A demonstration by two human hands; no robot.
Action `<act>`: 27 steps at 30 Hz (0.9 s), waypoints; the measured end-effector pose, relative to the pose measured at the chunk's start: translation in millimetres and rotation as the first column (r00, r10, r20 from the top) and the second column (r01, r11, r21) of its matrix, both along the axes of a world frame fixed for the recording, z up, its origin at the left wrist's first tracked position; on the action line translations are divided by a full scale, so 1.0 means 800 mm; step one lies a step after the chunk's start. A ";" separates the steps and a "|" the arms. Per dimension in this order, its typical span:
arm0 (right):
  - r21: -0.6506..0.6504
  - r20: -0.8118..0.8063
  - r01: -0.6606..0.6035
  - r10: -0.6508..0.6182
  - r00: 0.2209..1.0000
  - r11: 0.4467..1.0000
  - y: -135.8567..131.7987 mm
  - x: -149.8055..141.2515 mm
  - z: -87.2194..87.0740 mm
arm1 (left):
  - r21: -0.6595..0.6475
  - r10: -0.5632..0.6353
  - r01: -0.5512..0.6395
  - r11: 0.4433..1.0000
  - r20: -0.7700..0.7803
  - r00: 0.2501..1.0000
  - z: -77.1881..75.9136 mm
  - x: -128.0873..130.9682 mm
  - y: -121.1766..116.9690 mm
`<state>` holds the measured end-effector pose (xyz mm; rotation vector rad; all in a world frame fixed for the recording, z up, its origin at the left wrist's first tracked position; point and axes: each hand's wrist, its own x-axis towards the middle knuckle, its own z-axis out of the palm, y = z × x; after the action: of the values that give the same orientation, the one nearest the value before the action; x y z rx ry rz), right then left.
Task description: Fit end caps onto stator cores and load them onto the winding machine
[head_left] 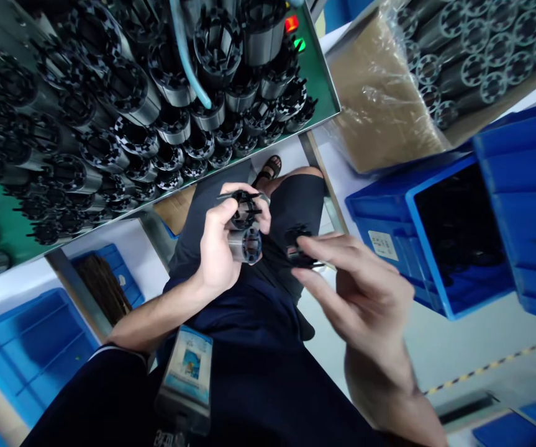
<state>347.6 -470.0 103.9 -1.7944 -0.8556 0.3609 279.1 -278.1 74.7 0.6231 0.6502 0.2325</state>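
Observation:
In my left hand [216, 251], held above my lap, are two motor stator cores. The upper core [244, 210] has black plastic prongs on its end. Below it lies a bare metal core [243, 246] with its slotted end facing right. My right hand [365, 288], a short way to the right, pinches a small black plastic insulator [297, 245] between thumb and fingertips. Motion blurs that piece, and it is apart from the cores. Many similar cores with black insulators [132, 93] stand crowded on the green bench [321, 93] ahead.
At the upper right, a plastic-lined carton [370, 93] holds stacked bare metal cores [491, 53]. Beneath it, a blue bin [379, 211] contains dark parts. A light-blue hose [186, 62] hangs over the bench. More blue bins [30, 347] stand at the lower left.

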 end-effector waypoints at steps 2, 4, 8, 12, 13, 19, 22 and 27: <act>0.017 0.073 0.063 -0.064 0.995 0.998 0.014 -0.015 -0.007 | 0.026 0.054 -0.054 0.998 -0.005 0.999 0.006 0.004 -0.004; 0.027 0.063 0.087 -0.088 0.994 0.996 0.025 -0.024 -0.014 | 0.049 0.081 -0.080 0.996 -0.014 0.997 0.012 0.006 -0.007; 0.054 -0.018 0.043 -0.043 0.999 0.998 0.031 -0.025 -0.021 | 0.057 0.077 -0.074 0.996 -0.055 0.996 0.022 0.007 -0.009; 0.074 -0.022 0.038 -0.037 0.999 0.997 0.028 -0.023 -0.022 | 0.061 0.101 -0.098 0.993 -0.050 0.994 0.021 0.005 -0.010; 0.061 -0.029 0.069 -0.067 0.997 0.996 0.028 -0.024 -0.022 | 0.058 0.111 -0.109 0.992 -0.027 0.994 0.020 0.005 -0.010; 0.019 -0.106 0.095 -0.093 0.990 0.995 0.031 -0.025 -0.022 | 0.055 0.106 -0.107 0.993 0.035 0.994 0.012 0.002 -0.008; 0.023 -0.061 0.073 -0.071 0.996 0.997 0.032 -0.024 -0.021 | 0.059 0.079 -0.081 0.995 0.034 0.996 0.011 0.000 -0.007; 0.021 -0.097 0.075 -0.073 0.993 0.997 0.033 -0.027 -0.020 | 0.017 0.075 -0.076 0.997 0.045 0.996 0.007 -0.001 -0.004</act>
<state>326.1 -443.8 87.8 -1.7661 -0.7216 0.3837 278.5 -281.6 80.6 0.6104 0.6299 0.3226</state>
